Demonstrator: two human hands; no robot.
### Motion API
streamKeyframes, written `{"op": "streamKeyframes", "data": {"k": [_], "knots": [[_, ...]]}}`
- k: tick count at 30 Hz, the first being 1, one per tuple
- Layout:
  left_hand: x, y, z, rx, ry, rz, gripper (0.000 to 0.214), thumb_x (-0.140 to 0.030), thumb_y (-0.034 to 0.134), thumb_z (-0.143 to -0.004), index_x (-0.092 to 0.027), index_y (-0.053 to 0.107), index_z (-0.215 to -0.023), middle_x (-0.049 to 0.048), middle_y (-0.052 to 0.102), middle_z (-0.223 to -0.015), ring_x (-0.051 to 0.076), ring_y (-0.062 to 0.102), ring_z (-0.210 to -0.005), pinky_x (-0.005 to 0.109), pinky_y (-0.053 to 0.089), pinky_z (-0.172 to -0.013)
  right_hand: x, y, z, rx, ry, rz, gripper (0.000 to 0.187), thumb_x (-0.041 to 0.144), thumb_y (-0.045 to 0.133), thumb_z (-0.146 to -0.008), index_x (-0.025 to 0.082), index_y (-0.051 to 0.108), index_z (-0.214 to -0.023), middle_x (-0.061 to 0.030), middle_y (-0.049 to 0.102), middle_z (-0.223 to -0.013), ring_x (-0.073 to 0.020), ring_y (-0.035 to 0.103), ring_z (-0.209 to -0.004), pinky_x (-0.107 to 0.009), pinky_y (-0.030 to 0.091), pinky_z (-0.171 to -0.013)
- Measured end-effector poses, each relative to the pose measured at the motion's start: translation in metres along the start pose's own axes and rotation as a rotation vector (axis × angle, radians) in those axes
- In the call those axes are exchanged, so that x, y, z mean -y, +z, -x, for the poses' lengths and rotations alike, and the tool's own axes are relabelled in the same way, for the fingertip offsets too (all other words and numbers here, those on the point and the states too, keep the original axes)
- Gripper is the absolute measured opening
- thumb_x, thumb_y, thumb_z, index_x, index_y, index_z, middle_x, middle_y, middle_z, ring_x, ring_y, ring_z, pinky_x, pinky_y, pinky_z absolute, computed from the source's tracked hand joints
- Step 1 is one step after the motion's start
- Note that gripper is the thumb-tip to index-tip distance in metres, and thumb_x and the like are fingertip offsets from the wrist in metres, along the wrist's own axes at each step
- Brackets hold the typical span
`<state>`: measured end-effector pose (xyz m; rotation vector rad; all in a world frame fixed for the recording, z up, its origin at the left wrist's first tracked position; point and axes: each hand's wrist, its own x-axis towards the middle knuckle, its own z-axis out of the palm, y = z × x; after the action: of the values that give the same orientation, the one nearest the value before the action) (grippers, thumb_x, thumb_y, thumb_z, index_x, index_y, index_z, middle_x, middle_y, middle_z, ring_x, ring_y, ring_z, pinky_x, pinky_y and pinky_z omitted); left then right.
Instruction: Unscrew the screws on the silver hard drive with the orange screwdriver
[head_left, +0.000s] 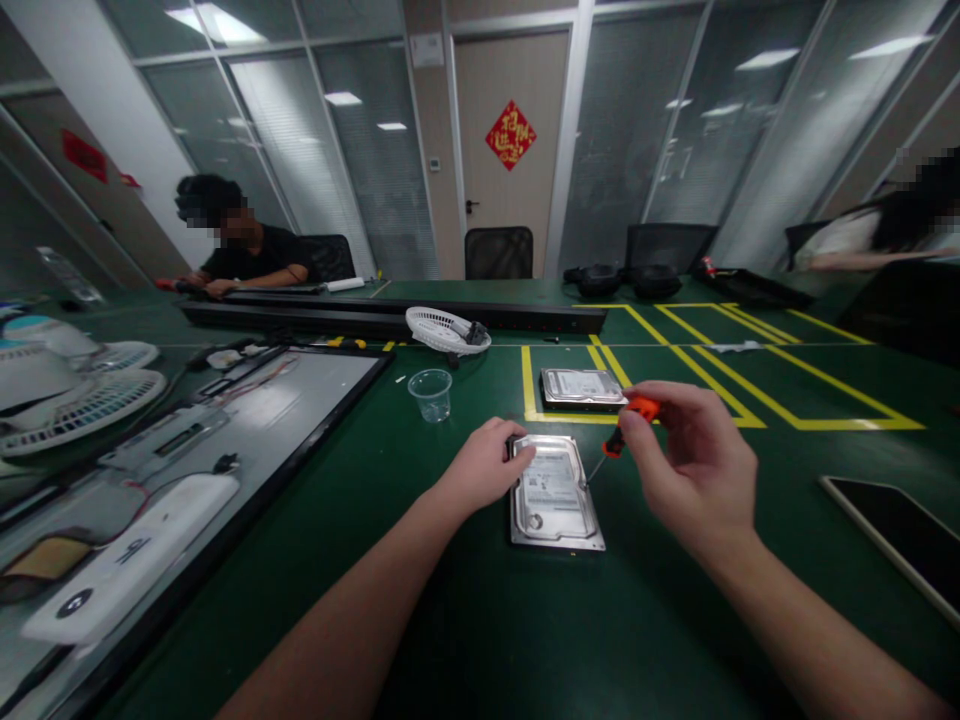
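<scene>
Left hand (491, 460) is clasping the near drive (553, 492) | right hand (694, 460) is pinching screwdriver (614, 442), tip touching drive's right edge

- A dark-screened, pale-edged device (896, 540) flat on the green bench (465, 640), far right.
- A black-framed panel (322, 385) at left, a white oblong unit (135, 560) lying on it.
- Round white grilles (90, 405) at the left edge.
- A white fan grille (448, 330) by a long black bar (525, 318).
- Yellow tape (720, 386) outlines on the bench.
- A person in black (259, 255) seated across, left.
- A door (517, 200) bearing a red diamond sign (511, 135), a black chair (499, 253) before it.
</scene>
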<state>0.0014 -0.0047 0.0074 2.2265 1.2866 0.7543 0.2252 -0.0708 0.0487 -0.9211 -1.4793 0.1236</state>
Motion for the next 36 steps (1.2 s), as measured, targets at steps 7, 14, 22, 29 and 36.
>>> {"op": "streamKeyframes", "data": {"k": [7, 14, 22, 29, 36], "knots": [[0.000, 0.000, 0.000, -0.003, 0.006, -0.004, 0.030, -0.036, 0.061, -0.097, -0.016, 0.074, -0.115, 0.0080, 0.065, -0.102, 0.021, 0.062, -0.085, 0.034, 0.050, -0.080, 0.006, -0.001, -0.001, 0.025, 0.003, -0.025, 0.026, 0.018, 0.067, -0.095, 0.025, 0.068, -0.120, -0.0059, 0.071, -0.110, -0.0182, 0.070, -0.099, -0.034, 0.058, -0.089], [-0.002, -0.001, 0.001, 0.012, -0.016, -0.002, 0.031, -0.037, 0.061, -0.097, -0.016, 0.073, -0.116, 0.0079, 0.065, -0.103, 0.020, 0.062, -0.084, 0.034, 0.050, -0.080, 0.007, -0.001, 0.001, 0.018, 0.033, -0.054, 0.026, 0.020, 0.064, -0.097, 0.025, 0.068, -0.123, -0.0079, 0.072, -0.116, -0.0202, 0.073, -0.101, -0.037, 0.059, -0.090], [0.001, 0.002, 0.000, -0.015, 0.008, -0.007, 0.029, -0.036, 0.061, -0.097, -0.016, 0.073, -0.114, 0.0075, 0.065, -0.101, 0.020, 0.062, -0.083, 0.034, 0.050, -0.080, -0.001, -0.004, -0.002, 0.053, -0.051, 0.062, 0.031, 0.019, 0.071, -0.092, 0.027, 0.069, -0.122, -0.0053, 0.069, -0.109, -0.0202, 0.067, -0.099, -0.039, 0.055, -0.088], [0.000, 0.000, 0.000, 0.001, -0.004, -0.001, 0.030, -0.036, 0.061, -0.097, -0.016, 0.073, -0.115, 0.0081, 0.065, -0.104, 0.020, 0.062, -0.084, 0.035, 0.050, -0.080, 0.011, -0.003, -0.001, 0.058, -0.007, -0.048, 0.030, 0.020, 0.056, -0.101, 0.026, 0.067, -0.128, -0.0080, 0.072, -0.120, -0.0207, 0.070, -0.108, -0.038, 0.058, -0.092], [-0.001, 0.000, 0.000, -0.005, 0.002, 0.007, 0.030, -0.036, 0.061, -0.097, -0.016, 0.073, -0.115, 0.0083, 0.066, -0.105, 0.020, 0.062, -0.086, 0.035, 0.051, -0.083, 0.000, -0.001, 0.000, -0.011, -0.006, 0.025, 0.031, 0.020, 0.075, -0.089, 0.027, 0.067, -0.118, -0.0054, 0.068, -0.109, -0.0216, 0.068, -0.098, -0.041, 0.056, -0.088]]}}
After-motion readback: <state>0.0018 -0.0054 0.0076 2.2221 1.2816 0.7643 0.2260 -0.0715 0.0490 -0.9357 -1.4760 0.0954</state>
